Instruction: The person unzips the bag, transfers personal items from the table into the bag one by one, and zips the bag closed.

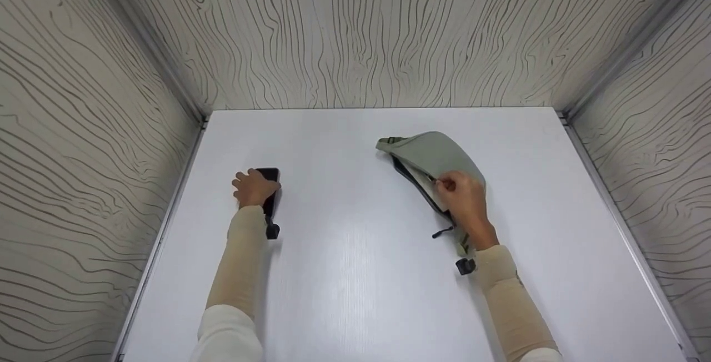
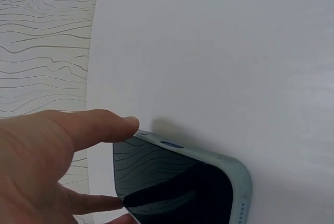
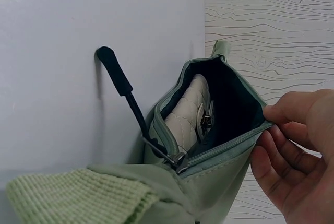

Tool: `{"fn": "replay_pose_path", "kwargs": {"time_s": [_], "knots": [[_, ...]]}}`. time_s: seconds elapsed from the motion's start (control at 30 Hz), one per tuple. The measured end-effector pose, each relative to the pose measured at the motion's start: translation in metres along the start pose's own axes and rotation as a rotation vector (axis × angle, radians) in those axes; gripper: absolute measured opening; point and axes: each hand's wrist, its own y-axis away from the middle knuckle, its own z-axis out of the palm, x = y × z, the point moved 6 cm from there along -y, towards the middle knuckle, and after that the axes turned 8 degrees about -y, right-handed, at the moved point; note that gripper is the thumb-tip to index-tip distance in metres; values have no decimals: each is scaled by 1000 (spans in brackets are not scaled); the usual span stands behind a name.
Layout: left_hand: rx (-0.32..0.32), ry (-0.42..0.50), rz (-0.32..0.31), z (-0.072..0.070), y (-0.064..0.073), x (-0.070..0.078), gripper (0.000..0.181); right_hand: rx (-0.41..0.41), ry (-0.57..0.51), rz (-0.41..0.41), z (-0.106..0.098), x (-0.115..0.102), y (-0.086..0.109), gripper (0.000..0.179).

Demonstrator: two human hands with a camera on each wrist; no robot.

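Observation:
A pale green waist bag (image 1: 436,154) lies on the right half of the white table, its zipper open. My right hand (image 1: 465,198) pinches the edge of the bag's mouth between thumb and fingers and holds it apart. Inside sits a cream quilted wallet (image 3: 185,112) with a metal clasp, its lower part hidden in the bag. A black zipper pull (image 3: 115,70) sticks out over the table. On the left, my left hand (image 1: 254,189) grips a smartphone (image 2: 177,187) by its long edges, thumb on one side and fingers on the other. The phone has a dark screen and light blue-green case.
The white table (image 1: 333,273) runs between both hands. Wood-patterned panels (image 1: 355,34) rise at the back and both sides, with grey metal rails (image 1: 600,40) at the corners. A ribbed green strap (image 3: 83,198) hangs off the bag's near end.

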Motion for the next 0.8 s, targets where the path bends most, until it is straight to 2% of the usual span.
{"fn": "replay_pose_path", "kwargs": {"time_s": [0.2,0.37,0.57,0.8], "knots": [[-4,-12,-17,2,0,-3,79,-7,-4,17,0,2,1,8],[-31,-28,-46,8,-7,-8,83,-2,3,2,1,2,1,7],[-8,-21,-34,13,-16,-12,77,6,7,-14,1,2,1,6],[10,-2,-25,12,-16,-13,73,10,8,-25,0,0,0,6]]}}
